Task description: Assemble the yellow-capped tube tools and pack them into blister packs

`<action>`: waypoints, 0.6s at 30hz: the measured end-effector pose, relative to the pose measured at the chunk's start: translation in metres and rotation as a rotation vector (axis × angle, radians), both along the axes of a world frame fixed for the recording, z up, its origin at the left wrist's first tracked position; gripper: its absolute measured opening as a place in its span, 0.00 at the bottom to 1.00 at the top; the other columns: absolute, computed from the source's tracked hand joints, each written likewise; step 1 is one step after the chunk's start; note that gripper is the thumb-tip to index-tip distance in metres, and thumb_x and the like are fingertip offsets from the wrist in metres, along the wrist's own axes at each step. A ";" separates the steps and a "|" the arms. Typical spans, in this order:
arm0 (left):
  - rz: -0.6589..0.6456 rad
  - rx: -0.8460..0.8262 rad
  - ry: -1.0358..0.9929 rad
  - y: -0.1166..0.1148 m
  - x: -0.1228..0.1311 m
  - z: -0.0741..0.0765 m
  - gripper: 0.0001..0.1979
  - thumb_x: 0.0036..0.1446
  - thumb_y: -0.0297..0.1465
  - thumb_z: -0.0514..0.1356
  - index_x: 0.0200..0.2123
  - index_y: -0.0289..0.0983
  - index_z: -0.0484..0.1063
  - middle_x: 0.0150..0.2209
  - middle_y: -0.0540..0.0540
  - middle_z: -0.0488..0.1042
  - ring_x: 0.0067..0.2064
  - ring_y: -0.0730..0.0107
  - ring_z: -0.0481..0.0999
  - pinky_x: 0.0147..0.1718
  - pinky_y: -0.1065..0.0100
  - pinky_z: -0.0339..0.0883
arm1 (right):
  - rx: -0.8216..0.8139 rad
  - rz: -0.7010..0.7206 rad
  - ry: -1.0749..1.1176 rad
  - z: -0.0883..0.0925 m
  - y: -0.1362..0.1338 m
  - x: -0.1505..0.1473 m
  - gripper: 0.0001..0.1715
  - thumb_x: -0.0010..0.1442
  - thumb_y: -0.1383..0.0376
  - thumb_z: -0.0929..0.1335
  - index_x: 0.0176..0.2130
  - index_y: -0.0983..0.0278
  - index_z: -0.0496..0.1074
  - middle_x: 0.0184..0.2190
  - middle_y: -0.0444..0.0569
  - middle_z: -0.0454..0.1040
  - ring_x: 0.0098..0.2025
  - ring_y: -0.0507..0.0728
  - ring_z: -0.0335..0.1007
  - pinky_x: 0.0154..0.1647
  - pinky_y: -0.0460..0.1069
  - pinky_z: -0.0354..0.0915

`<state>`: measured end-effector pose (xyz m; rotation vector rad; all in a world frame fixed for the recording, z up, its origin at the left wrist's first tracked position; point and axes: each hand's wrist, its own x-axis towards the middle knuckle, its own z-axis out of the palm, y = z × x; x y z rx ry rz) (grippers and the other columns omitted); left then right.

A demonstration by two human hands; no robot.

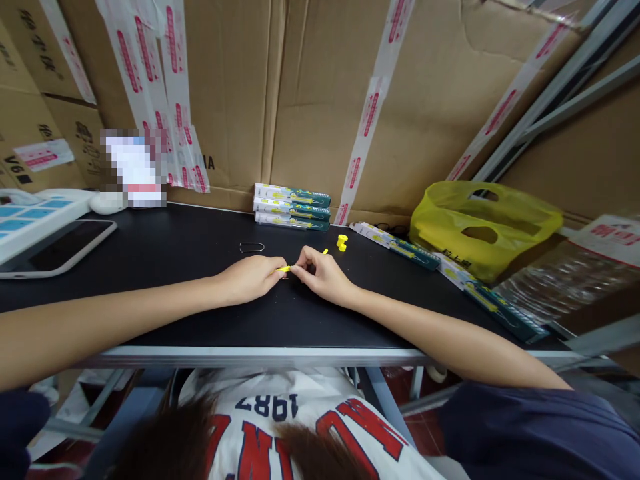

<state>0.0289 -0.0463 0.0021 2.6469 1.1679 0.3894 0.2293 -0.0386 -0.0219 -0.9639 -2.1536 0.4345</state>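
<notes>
My left hand (254, 276) is closed in a pinch on a small yellow plastic piece (284, 269), low over the black tabletop. Close beside it, my right hand (327, 277) has its thumb and index finger pinched together at the piece's right end. A narrow yellow tip (325, 251) shows just behind the right hand; whether that hand grips it is hidden. Beyond the left hand lies a thin U-shaped metal wire (253, 247). A yellow spool-like part (342, 243) rests behind the right hand.
Several slim printed boxes lie about: a stack (293, 207) at the back and others (400, 246) along the right. A yellow plastic bag (440, 213) and a clear plastic package (555, 273) are at right. A phone (60, 250) lies left. Cardboard (320, 100) walls the back.
</notes>
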 end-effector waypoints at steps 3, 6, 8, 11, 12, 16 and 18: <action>0.002 0.005 -0.004 0.000 0.000 -0.001 0.14 0.64 0.33 0.46 0.39 0.36 0.69 0.37 0.43 0.76 0.38 0.62 0.75 0.36 0.67 0.62 | 0.025 -0.022 -0.016 0.000 -0.001 0.000 0.09 0.60 0.61 0.65 0.29 0.62 0.63 0.23 0.43 0.68 0.26 0.51 0.62 0.27 0.46 0.57; 0.006 0.010 -0.011 0.000 0.000 -0.003 0.14 0.64 0.32 0.45 0.41 0.36 0.69 0.38 0.42 0.76 0.39 0.61 0.75 0.37 0.66 0.62 | 0.027 -0.032 -0.019 0.000 -0.002 -0.001 0.09 0.60 0.62 0.65 0.30 0.62 0.63 0.24 0.43 0.68 0.26 0.51 0.62 0.27 0.46 0.57; 0.009 0.018 -0.014 -0.001 0.000 -0.005 0.15 0.64 0.33 0.45 0.42 0.36 0.69 0.38 0.42 0.76 0.39 0.60 0.75 0.37 0.66 0.63 | 0.028 -0.041 -0.021 0.000 -0.003 -0.001 0.09 0.60 0.62 0.65 0.30 0.62 0.62 0.24 0.43 0.68 0.25 0.51 0.62 0.27 0.46 0.57; 0.024 0.031 -0.020 0.000 0.001 -0.007 0.16 0.65 0.34 0.45 0.43 0.36 0.69 0.38 0.42 0.76 0.40 0.59 0.75 0.37 0.65 0.62 | 0.038 -0.053 -0.030 0.000 -0.003 -0.002 0.09 0.60 0.62 0.65 0.30 0.62 0.62 0.24 0.42 0.68 0.25 0.51 0.63 0.27 0.46 0.57; 0.027 0.026 -0.037 0.000 0.001 -0.007 0.15 0.64 0.34 0.45 0.42 0.36 0.69 0.38 0.42 0.76 0.40 0.60 0.75 0.38 0.65 0.62 | 0.038 -0.046 -0.027 -0.001 -0.002 -0.002 0.09 0.60 0.62 0.65 0.30 0.62 0.62 0.24 0.42 0.68 0.25 0.51 0.63 0.27 0.46 0.57; 0.014 -0.088 -0.160 0.004 0.001 -0.003 0.13 0.63 0.34 0.46 0.38 0.37 0.68 0.34 0.47 0.74 0.35 0.66 0.73 0.35 0.68 0.62 | 0.022 0.025 0.016 0.000 0.004 0.001 0.09 0.61 0.61 0.65 0.31 0.62 0.62 0.25 0.43 0.67 0.26 0.51 0.62 0.27 0.46 0.58; -0.005 -0.173 -0.197 0.005 0.000 0.000 0.11 0.63 0.34 0.46 0.34 0.37 0.66 0.28 0.50 0.72 0.31 0.69 0.71 0.33 0.69 0.60 | -0.003 0.051 0.032 0.001 0.006 0.003 0.10 0.62 0.60 0.65 0.31 0.62 0.62 0.24 0.42 0.67 0.25 0.50 0.62 0.27 0.46 0.58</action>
